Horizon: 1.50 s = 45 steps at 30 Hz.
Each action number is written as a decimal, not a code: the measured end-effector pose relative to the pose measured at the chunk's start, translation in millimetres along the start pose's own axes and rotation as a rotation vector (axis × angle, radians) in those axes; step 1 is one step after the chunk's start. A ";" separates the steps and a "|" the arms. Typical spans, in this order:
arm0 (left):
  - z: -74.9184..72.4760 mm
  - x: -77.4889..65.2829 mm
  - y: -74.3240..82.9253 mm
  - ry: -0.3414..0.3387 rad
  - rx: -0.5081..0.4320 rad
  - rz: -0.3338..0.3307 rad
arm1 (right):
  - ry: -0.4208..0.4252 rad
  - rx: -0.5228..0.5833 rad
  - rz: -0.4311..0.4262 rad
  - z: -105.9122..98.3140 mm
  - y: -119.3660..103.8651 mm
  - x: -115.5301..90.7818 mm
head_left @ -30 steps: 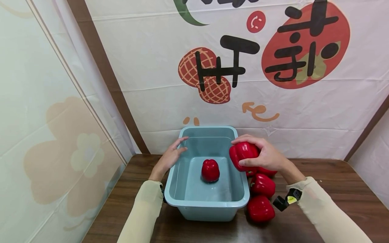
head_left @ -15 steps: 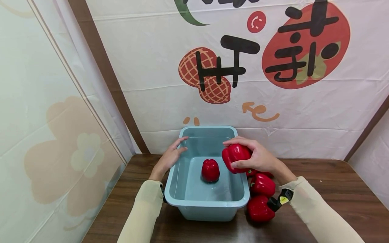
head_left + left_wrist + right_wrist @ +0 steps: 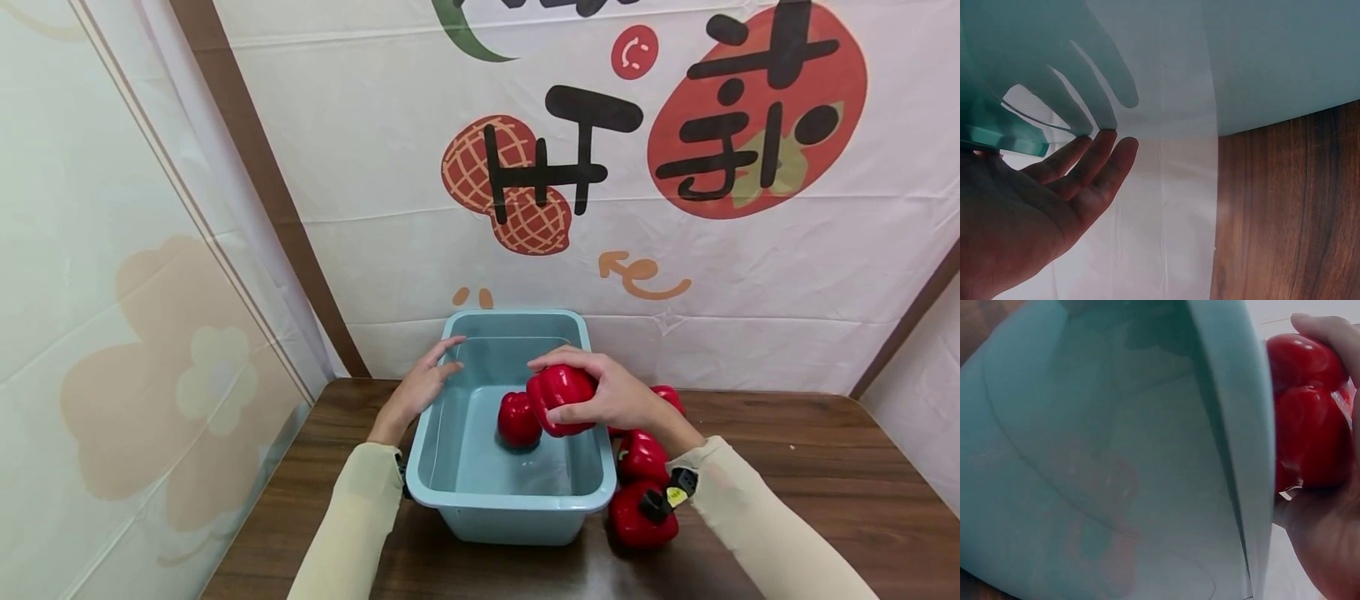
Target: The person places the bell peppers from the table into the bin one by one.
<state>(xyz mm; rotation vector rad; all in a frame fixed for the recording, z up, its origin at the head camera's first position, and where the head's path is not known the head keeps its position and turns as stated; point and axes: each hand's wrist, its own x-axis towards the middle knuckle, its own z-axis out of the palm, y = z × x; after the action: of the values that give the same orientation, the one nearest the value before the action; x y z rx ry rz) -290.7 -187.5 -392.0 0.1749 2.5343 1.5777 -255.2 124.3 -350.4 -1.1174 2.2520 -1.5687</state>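
A pale blue plastic tub (image 3: 517, 504) stands in front of me, with one red bell pepper (image 3: 516, 421) on its floor. My right hand (image 3: 618, 396) grips another red bell pepper (image 3: 558, 390) over the tub, thumb on the near side and fingers across the top. Seen from the right wrist, this held pepper (image 3: 1313, 419) appears beyond the tub's rim (image 3: 1241, 425). My left hand (image 3: 420, 387) rests at the tub's left rim, thumb and forefinger reaching over it. From the left wrist, extended fingers (image 3: 1107, 181) touch the tub's outer wall (image 3: 1166, 62).
Several more red bell peppers (image 3: 641, 517) lie along the right side of the tub, some partly hidden behind the right arm. The brown wooden table (image 3: 810, 467) extends to the right. A white printed cloth wall (image 3: 375, 250) rises right behind the tub.
My right hand has carried its bell pepper leftward, from above the tub's right rim to over the inside, where it overlaps the pepper below. My left hand has stayed in place.
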 end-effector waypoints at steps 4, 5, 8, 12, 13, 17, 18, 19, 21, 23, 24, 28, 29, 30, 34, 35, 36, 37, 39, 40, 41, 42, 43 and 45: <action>0.2 0.1 -0.4 -0.001 0.000 0.000 | -0.015 0.010 -0.014 2.3 1.9 1.8; 0.4 0.3 -0.7 -0.002 -0.001 0.000 | -0.018 0.015 -0.017 2.8 2.3 2.1; 0.7 0.6 -1.7 -0.002 -0.002 0.002 | -0.023 0.023 -0.021 4.0 1.7 3.0; 1.6 1.2 -2.7 -0.003 -0.004 0.008 | -0.024 0.022 -0.007 5.3 0.5 3.7; 1.8 1.2 -2.7 -0.003 -0.005 0.008 | -0.025 0.020 -0.005 5.6 0.5 3.9; 2.4 1.1 -2.2 -0.004 -0.006 0.009 | -0.025 0.020 0.004 6.8 1.6 4.3; 2.6 1.1 -2.0 -0.004 -0.006 0.010 | -0.025 0.022 0.006 7.2 2.1 4.4; 2.8 1.0 -1.8 -0.004 -0.007 0.011 | -0.026 0.023 0.010 7.9 2.4 4.5; 3.1 0.9 -1.4 -0.005 -0.007 0.013 | -0.032 0.023 0.014 9.2 3.9 4.7; 3.5 0.9 -1.1 -0.006 -0.008 0.014 | -0.040 0.021 0.013 10.7 5.2 4.7; 3.6 0.9 -1.0 -0.007 -0.007 0.014 | -0.042 0.019 0.013 11.4 5.8 4.6; 4.0 1.0 -1.0 -0.010 -0.004 0.012 | -0.041 0.008 0.008 13.2 7.8 4.2; 4.0 1.1 -1.1 -0.012 -0.004 0.012 | -0.039 0.006 0.008 13.5 8.3 4.2; 3.9 1.4 -1.3 -0.012 -0.003 0.012 | -0.038 0.003 0.009 13.8 8.7 4.3; 3.1 1.7 -1.9 -0.013 -0.001 0.013 | -0.036 -0.026 0.015 15.0 9.6 5.1; 2.7 1.4 -1.7 -0.013 -0.001 0.014 | -0.035 -0.033 0.019 15.3 9.6 5.4; 2.3 1.1 -1.3 -0.012 0.002 0.014 | -0.035 -0.040 0.022 15.6 9.6 5.8; 1.9 0.7 -1.1 -0.011 0.005 0.014 | -0.034 -0.048 0.026 15.9 9.6 6.1; 1.2 0.0 -0.4 -0.009 0.007 0.014 | -0.035 -0.057 0.029 16.2 10.0 6.9; 0.8 -0.1 -0.4 -0.008 0.008 0.015 | -0.036 -0.063 0.032 16.4 10.1 7.3; 0.5 -0.1 -0.6 -0.007 0.008 0.015 | -0.036 -0.070 0.032 16.8 10.5 7.7; 0.4 0.0 -0.9 -0.006 0.008 0.013 | -0.037 -0.076 0.032 17.1 10.8 8.1; 0.2 0.1 -1.3 -0.006 0.008 0.013 | -0.037 -0.080 0.032 17.4 11.1 8.3; 0.0 0.2 -2.0 -0.007 0.008 0.012 | -0.038 -0.088 0.030 18.0 11.7 8.6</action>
<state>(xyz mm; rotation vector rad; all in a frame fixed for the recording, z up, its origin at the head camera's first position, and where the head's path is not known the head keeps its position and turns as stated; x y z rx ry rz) -290.9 -188.3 -393.8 0.1964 2.5391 1.5693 -257.2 107.4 -366.0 -1.1194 2.3223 -1.4379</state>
